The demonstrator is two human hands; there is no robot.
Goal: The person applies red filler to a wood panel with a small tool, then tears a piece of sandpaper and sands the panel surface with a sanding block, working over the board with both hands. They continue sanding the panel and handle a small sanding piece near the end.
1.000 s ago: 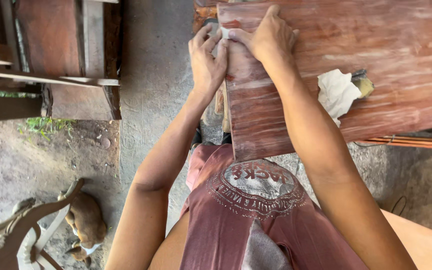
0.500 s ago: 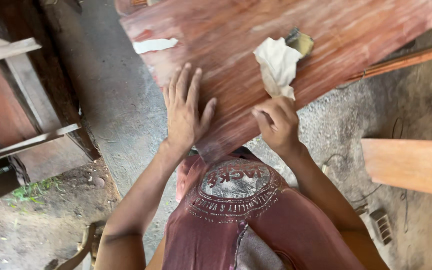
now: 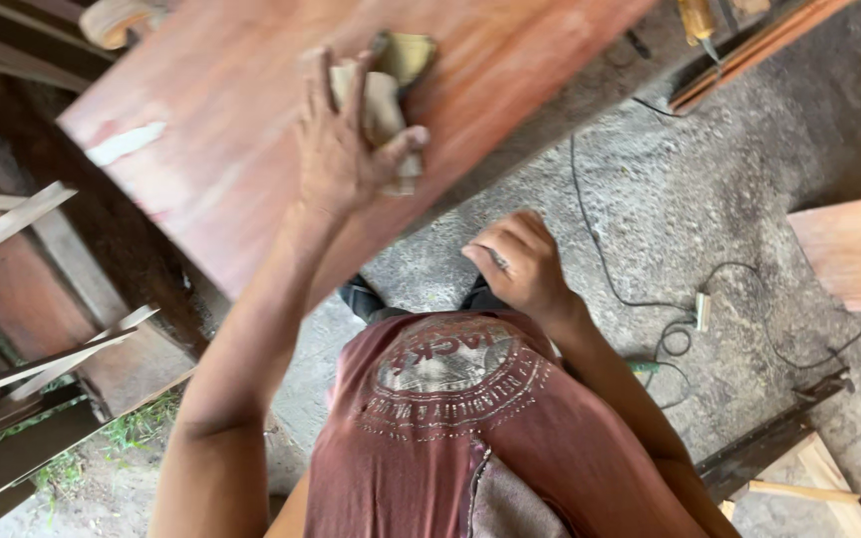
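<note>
You are looking straight down at your own two arms over a large reddish-brown wooden panel that slants across the upper left of the view, propped above a rough concrete floor.

Your left hand is stretched out onto the panel, fingers spread, with the thumb closed around a pale crumpled cloth; a folded olive-coloured pad sits just beyond the cloth, touching it. So this hand is clamped on the cloth, pressing it against the wood. The hand and cloth are blurred.

Your right hand hangs off the panel, just above your dark red shirt, fingers loosely curled with nothing in them.

A pale streak marks the panel well to the left of the cloth. A black cable snakes across the floor to your right, near a second bare plank at the right edge. Loose wooden slats and frames lean at the left.

To wipe well from here, keep the cloth flat under your palm rather than bunched at the fingertips, and run along the grain with even pressure. A steadying hand on the near edge would likely help, since the panel looks propped rather than fixed. Mind the cable by your feet.
</note>
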